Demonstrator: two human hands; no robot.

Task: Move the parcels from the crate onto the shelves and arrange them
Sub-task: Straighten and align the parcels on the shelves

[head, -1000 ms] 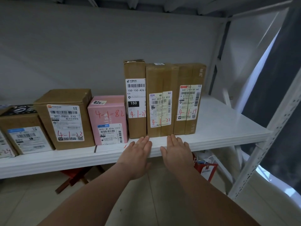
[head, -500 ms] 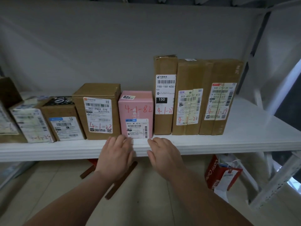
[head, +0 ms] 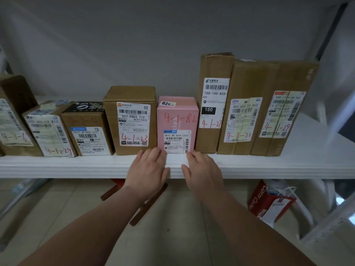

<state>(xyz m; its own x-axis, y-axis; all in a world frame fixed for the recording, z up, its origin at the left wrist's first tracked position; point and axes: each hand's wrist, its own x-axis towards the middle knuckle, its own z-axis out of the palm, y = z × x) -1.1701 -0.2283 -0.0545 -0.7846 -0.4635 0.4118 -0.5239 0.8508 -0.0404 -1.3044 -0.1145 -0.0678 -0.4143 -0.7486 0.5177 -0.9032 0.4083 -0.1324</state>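
The person's left hand (head: 148,173) and right hand (head: 203,173) are lying flat on the front lip of the white shelf (head: 76,166), fingers straight and close together, pinching nothing. Their fingertips are meeting the bottom front corners of the pink box (head: 177,121), which is standing upright mid-row on that shelf. From this position, a hard or uneven push is likely to be turning the pink box askew or driving it behind the row's front line, since it is looking small, light and smooth-sided on a slick painted board. Just right of the pink box, the tall narrow carton (head: 213,104) is standing on a small base, so a sideways nudge could be rocking it against the broad taped carton (head: 244,112) beyond. Just left of the pink box, the squat brown carton (head: 132,120) is showing matte corrugated card under a glossy paper label. Further left, a smaller box (head: 88,131) is wearing printed black tape and a creased label. The crate is not showing anywhere in view.
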